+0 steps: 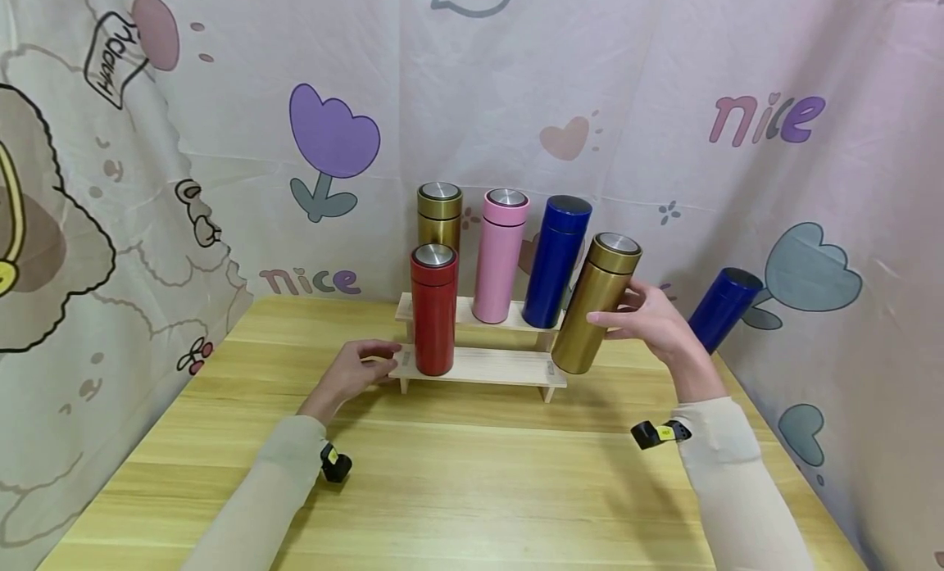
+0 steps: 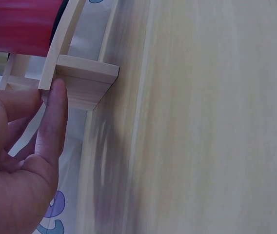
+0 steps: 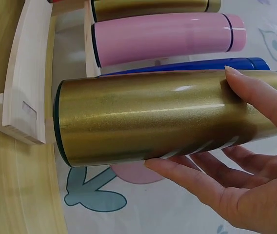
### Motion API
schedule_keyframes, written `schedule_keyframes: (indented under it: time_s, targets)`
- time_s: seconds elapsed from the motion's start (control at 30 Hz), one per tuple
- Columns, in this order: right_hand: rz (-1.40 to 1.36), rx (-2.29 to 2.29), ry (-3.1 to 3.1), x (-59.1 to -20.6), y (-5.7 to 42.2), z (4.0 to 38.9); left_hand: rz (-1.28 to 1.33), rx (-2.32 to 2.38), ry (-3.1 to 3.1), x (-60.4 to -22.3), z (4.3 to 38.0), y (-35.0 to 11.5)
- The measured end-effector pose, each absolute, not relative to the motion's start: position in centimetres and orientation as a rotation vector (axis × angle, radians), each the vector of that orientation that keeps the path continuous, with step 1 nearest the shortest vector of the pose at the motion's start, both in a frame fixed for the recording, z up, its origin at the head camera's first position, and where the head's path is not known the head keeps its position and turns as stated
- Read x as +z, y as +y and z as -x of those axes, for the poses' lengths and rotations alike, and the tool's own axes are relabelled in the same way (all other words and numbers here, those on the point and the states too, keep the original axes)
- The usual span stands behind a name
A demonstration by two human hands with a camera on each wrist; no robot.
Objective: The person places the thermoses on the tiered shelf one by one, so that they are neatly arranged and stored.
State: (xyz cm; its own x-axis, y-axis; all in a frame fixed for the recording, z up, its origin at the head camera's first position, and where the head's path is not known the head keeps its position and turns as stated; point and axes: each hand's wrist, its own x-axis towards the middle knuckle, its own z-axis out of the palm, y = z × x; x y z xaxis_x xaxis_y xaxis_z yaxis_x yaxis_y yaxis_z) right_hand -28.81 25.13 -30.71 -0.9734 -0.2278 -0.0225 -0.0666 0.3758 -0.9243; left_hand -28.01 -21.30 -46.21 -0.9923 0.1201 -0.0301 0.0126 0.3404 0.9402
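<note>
My right hand point(image 1: 656, 321) grips a gold thermos point(image 1: 596, 305) around its side. The thermos tilts, its base close to the right end of the lower shelf of a two-tier wooden stand point(image 1: 505, 366); in the right wrist view its base point(image 3: 75, 124) appears just off the shelf end. With thumb and finger, my left hand point(image 1: 357, 369) pinches the left end of that shelf point(image 2: 50, 73). A red thermos point(image 1: 433, 321) stands upright on the lower shelf's left. Behind it, the upper tier carries another gold thermos point(image 1: 439, 219), a pink one point(image 1: 501, 264) and a blue one point(image 1: 556, 264).
Another blue thermos point(image 1: 724, 309) is partly hidden behind my right forearm, near the table's right edge. The wooden table point(image 1: 472, 489) stretches in front of the stand. A patterned curtain point(image 1: 627, 63) hangs close behind. Both wrists wear small black cameras.
</note>
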Motion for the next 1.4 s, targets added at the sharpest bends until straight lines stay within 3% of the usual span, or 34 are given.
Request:
schedule_keyframes:
  time_s: [1.4]
  targets:
    - [0.334, -1.706, 2.429, -32.2, 18.7, 29.2, -0.130, 1.745, 2.502, -46.2, 27.9, -21.3]
